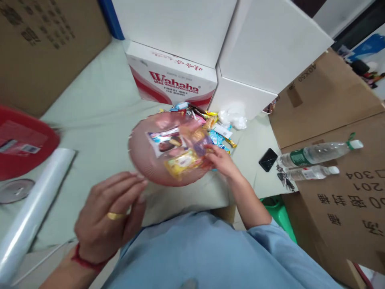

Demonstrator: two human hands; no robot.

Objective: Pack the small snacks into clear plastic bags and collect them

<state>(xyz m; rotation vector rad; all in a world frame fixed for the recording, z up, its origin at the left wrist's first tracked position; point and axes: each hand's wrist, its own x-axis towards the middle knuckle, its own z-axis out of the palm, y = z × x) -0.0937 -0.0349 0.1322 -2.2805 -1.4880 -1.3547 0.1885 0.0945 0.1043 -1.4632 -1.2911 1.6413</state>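
A pinkish see-through plate (138, 148) with a scalloped rim lies on the covered table. It holds a white and blue snack packet (167, 142) picturing round chocolate-coated cakes, and a yellow snack packet (183, 161). At the plate's right side, the fingers of my right hand (221, 159) are closed on a clear wrapped snack (199, 140) with orange and purple colours, blurred by motion. My left hand (112, 204), wearing a gold ring, is by the near left rim. Its fingers lie side by side, fingertips at the rim, thumb slightly apart.
Several colourful snack packets (218, 136) and a white plastic bundle (233, 117) lie behind the plate, before a Wahaha box (174, 78). A clear film roll (39, 200) and red container (24, 140) stand left. Right are a phone (268, 159), keys (285, 181) and bottles (319, 154).
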